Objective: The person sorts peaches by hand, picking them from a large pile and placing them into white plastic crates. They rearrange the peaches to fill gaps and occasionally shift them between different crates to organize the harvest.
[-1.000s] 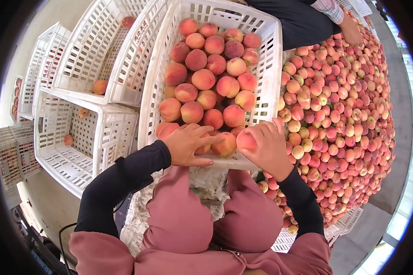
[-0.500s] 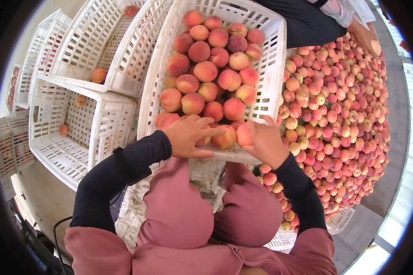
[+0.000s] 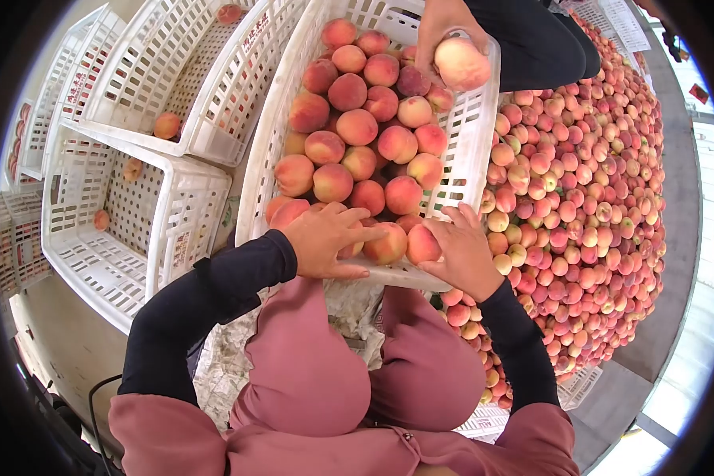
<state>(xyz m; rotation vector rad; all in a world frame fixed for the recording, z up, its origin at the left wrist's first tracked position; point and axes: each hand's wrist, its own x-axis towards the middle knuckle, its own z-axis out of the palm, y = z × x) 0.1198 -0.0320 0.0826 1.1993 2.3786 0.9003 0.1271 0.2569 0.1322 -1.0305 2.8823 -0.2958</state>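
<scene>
A white plastic crate [image 3: 254, 186] holding several peaches stands in front of me. At its near end, my left hand [image 3: 325, 240] lies over the peaches with its fingers spread, touching a peach [image 3: 386, 244] at the near rim. To the right, my right hand [image 3: 464, 252] rests against another peach [image 3: 423, 243] by the near right corner, its fingers apart. Both peaches sit inside the crate. What lies beneath my left palm is hidden.
Another person's hand [image 3: 444, 25] holds a peach [image 3: 462, 63] over the crate's far right corner. A large peach heap [image 3: 579, 214] lies at the right. Two white crates [image 3: 163, 238] [image 3: 202, 131] with a few peaches stand at the left.
The other person's hand has come from the heap to above the crate with a peach. My right hand's fingers have opened a little and shifted slightly. My left hand has hardly moved.
</scene>
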